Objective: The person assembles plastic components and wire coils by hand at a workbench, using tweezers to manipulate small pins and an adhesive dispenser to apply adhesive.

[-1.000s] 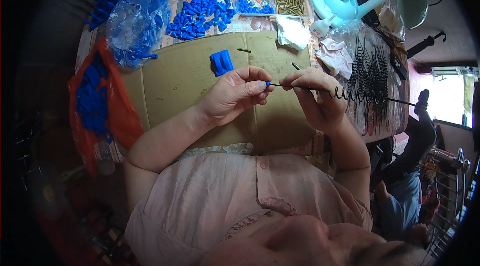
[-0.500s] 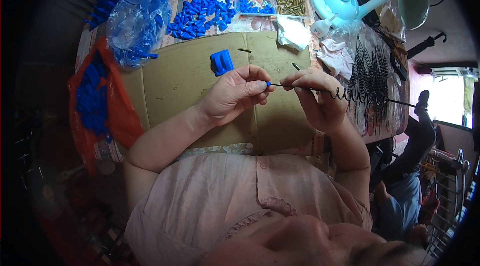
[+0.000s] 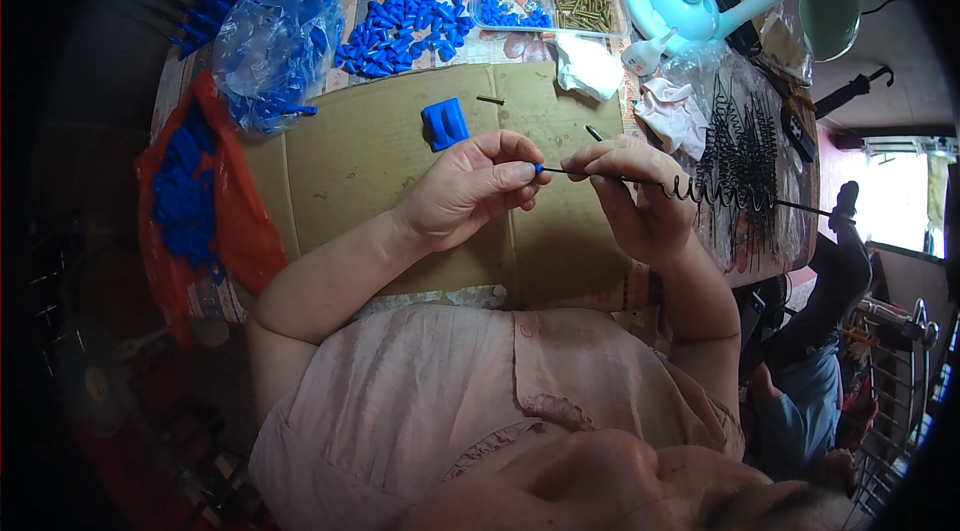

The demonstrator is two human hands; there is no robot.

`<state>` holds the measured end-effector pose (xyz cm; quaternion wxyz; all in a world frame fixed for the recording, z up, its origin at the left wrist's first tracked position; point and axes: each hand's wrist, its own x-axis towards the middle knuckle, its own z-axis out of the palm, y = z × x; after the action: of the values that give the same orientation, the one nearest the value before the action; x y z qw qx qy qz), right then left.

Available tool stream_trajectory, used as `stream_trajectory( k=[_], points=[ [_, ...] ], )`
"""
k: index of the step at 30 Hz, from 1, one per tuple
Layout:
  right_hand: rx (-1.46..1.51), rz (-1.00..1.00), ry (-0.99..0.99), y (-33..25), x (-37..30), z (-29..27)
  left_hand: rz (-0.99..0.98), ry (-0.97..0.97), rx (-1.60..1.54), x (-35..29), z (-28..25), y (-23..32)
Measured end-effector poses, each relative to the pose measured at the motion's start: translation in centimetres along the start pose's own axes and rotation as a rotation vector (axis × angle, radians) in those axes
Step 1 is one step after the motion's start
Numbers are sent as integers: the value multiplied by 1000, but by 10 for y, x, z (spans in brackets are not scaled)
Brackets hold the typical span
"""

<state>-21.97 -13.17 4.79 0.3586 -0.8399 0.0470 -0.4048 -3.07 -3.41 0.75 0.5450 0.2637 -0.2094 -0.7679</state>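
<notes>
My left hand (image 3: 462,193) is closed, thumb and forefinger pinching a small blue plastic piece (image 3: 540,169). The thin straight end of a black coiled wire rod (image 3: 705,192) meets that piece. My right hand (image 3: 645,199) is closed around the rod's straight part, with the coils running off to its right. Above the right fingers sticks up the tip of a slim metal tool (image 3: 594,132); the rest of it is hidden. On the cardboard just beyond my left hand lie a blue plastic block (image 3: 444,124) and a short brass-coloured pin (image 3: 490,100).
Cardboard (image 3: 370,176) covers the near table. Beyond it are loose blue cone-shaped pieces (image 3: 400,36) and a clear divided box (image 3: 548,29) with small parts. A red bag (image 3: 255,236) lies left. Black coiled wires (image 3: 740,166) and a pale blue lamp (image 3: 680,6) stand right.
</notes>
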Motion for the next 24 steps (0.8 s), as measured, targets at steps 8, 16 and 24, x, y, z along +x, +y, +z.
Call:
stream_trajectory(
  k=[8,16,24],
  points=[
    [-10,1,-14,0,0,-1,-4,0,3,0,1,1],
    [1,11,-11,0,0,0,1,1,6,-1,2,1],
    [-77,12,-53,-2,1,0,18,-7,4,2,0,-1]
  ],
)
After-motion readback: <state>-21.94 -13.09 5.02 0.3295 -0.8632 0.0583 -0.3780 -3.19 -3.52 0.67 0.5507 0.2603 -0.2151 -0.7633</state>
